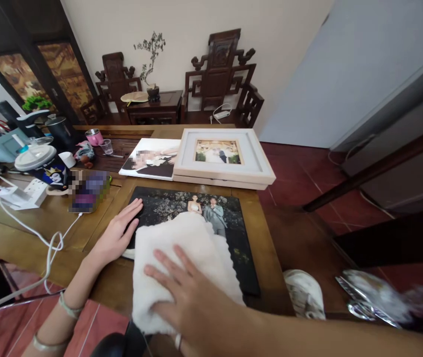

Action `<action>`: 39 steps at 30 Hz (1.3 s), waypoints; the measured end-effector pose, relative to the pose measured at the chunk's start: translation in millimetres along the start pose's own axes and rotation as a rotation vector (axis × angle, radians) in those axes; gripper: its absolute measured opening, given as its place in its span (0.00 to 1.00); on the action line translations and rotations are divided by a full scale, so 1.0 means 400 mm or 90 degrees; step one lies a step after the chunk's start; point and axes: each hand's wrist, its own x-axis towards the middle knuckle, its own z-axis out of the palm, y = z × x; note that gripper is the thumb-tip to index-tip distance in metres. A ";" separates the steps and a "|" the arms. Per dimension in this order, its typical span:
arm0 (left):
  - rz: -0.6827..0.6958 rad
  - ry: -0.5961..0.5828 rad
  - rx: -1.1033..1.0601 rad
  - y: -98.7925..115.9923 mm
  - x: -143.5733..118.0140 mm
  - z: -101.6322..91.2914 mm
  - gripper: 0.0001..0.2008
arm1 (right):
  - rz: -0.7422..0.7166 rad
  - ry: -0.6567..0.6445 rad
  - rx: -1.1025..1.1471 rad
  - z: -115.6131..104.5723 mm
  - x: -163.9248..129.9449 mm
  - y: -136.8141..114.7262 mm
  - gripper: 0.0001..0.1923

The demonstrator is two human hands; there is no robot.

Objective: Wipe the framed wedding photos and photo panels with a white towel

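A dark photo panel [239, 238] showing a couple lies flat on the wooden table before me. My left hand [122, 230] rests along its left edge, fingers stretched out and nearly together, holding nothing. Over the panel's lower part spreads a white fluffy cloth [185, 230] with a scalloped edge, hiding much of the picture. On top of this cloth lies my right hand [181, 282], its fingers spread apart and flat, not closed around it.
Behind the panel stand light wooden picture frames [220, 173], stacked, and a white photo board [148, 171]. To the left are a phone [89, 192] on a white cable, a power strip [25, 194] and a lidded cup [47, 166]. The table's right edge is close by.
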 end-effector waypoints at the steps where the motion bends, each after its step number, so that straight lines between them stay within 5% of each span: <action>1: 0.000 -0.001 0.001 0.000 0.000 0.000 0.23 | -0.004 -0.008 0.007 -0.001 -0.001 -0.003 0.18; 9: -0.007 -0.002 -0.016 0.003 0.000 0.000 0.23 | 0.108 0.115 -0.096 -0.061 0.099 0.168 0.23; 12: -0.032 0.035 -0.064 0.012 -0.005 -0.007 0.25 | 0.129 0.121 -0.140 -0.067 0.141 0.182 0.22; 18: -0.068 0.138 -0.271 0.019 -0.018 -0.013 0.30 | -0.144 0.049 -0.128 -0.040 0.140 0.108 0.20; 22: -0.053 0.113 -0.219 0.008 -0.018 -0.004 0.31 | -0.240 0.002 -0.069 -0.034 0.078 0.068 0.18; 26: -0.054 0.052 -0.067 0.002 -0.014 0.002 0.27 | -0.144 0.019 0.002 -0.048 0.020 0.099 0.20; 29: -0.035 0.031 -0.018 0.002 -0.011 0.006 0.24 | -0.009 0.121 0.019 -0.063 0.022 0.163 0.17; 33: -0.023 0.053 0.003 0.003 -0.009 0.010 0.22 | 0.127 0.216 0.031 -0.087 0.125 0.230 0.16; 39: -0.032 0.071 0.027 -0.001 -0.004 0.007 0.22 | 0.130 0.228 0.102 -0.124 0.284 0.246 0.18</action>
